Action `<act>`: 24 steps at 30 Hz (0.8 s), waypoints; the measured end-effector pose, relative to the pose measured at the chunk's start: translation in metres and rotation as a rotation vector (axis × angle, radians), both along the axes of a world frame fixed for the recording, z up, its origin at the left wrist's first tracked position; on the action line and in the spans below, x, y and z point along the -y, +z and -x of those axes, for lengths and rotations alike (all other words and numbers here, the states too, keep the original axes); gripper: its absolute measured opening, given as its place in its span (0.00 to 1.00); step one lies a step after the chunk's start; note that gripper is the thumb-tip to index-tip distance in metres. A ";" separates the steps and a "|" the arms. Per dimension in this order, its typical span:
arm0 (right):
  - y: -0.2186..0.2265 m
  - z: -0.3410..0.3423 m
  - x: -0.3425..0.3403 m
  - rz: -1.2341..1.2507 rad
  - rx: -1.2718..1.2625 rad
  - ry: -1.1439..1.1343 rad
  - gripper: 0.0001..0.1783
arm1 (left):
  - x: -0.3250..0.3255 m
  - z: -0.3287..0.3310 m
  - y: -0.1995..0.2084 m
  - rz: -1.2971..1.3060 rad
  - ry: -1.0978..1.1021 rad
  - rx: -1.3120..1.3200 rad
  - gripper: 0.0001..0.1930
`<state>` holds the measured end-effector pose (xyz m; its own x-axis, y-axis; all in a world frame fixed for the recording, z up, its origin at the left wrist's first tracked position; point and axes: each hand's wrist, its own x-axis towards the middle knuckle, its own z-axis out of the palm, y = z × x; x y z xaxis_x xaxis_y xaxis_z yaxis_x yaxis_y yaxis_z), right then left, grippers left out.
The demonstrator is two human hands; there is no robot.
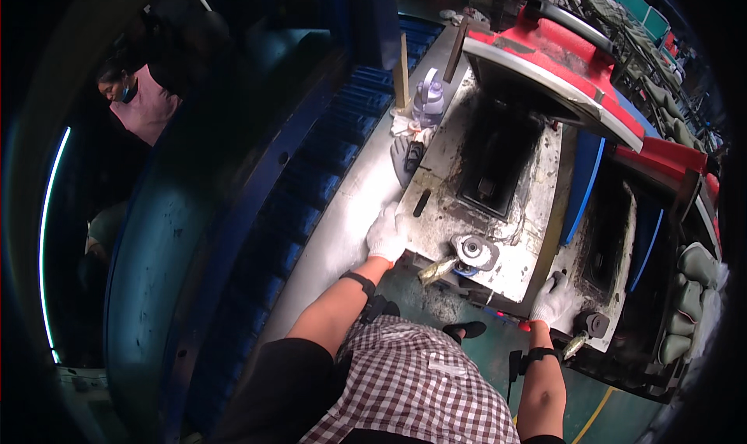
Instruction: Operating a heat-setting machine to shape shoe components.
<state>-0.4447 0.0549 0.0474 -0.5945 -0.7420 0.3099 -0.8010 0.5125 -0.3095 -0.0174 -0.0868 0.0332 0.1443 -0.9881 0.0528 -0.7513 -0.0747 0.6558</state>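
My left hand, in a white knit glove, lies at the left edge of a worn metal mould plate, fingers stretched out beside a dark slot. My right hand, gloved alike, rests on the left edge of a second, smaller-looking mould plate; its fingers look extended near a small dark spot. Neither hand shows anything in its grasp. A black hollow fills the middle of the nearer plate. At its front corner sits a round metal latch with a taped handle.
Raised red lids stand over both plates. Left of them, a metal ledge carries a lilac bottle and a grey glove. Beyond runs a blue roller conveyor. Grey moulded pieces lie far right. A person in pink is at far left.
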 end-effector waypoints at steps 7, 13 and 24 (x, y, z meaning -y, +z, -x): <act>0.001 0.001 0.000 -0.013 -0.029 0.014 0.14 | 0.004 0.001 0.001 0.034 -0.024 0.000 0.25; -0.004 -0.001 0.002 -0.034 0.055 0.054 0.17 | -0.003 -0.005 0.001 -0.003 0.015 0.022 0.24; -0.001 0.007 -0.004 -0.059 -0.113 0.072 0.19 | -0.001 0.001 0.017 -0.137 -0.021 -0.016 0.24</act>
